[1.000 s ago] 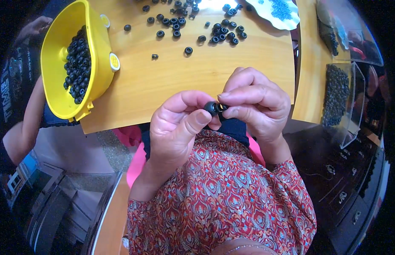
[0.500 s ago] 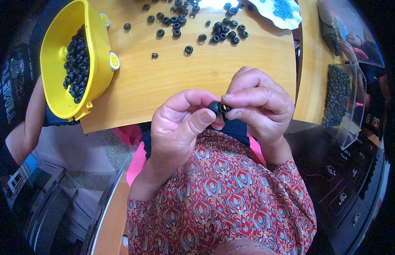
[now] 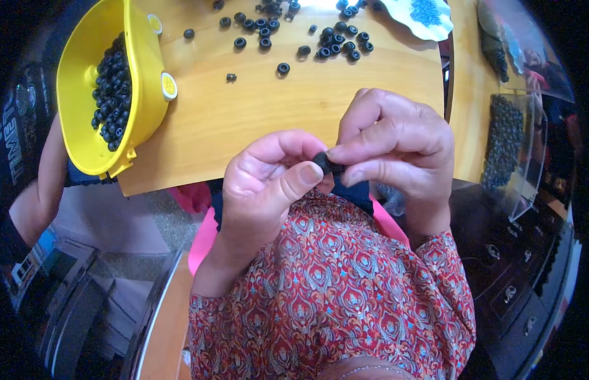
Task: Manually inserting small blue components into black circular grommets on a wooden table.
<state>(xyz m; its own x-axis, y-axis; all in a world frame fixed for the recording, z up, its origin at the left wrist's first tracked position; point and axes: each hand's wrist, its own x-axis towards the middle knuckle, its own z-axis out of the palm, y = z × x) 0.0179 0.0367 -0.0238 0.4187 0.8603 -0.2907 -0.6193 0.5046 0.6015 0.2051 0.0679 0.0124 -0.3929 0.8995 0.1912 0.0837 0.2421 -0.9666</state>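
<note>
Between thumb and fingers, my left hand pinches a small black rounded cap just above my lap. My right hand comes in from the other side, its thumb and forefinger closed at the cap's right end. A dark part there adjoins the cap, and the fingers partly hide how the two meet. Loose black ring-shaped caps of the same look lie scattered over the wooden table beyond my hands. One smaller black piece lies apart from them on the left.
A yellow tub at the left holds many black caps. A white wavy-edged dish with small blue pieces stands far right. A clear box of dark pieces is on the right. Someone's arm shows beside the tub.
My right hand has shifted slightly right and turned. The yellowish spot at the cap's end no longer shows. My left hand keeps its pinch almost in place.
</note>
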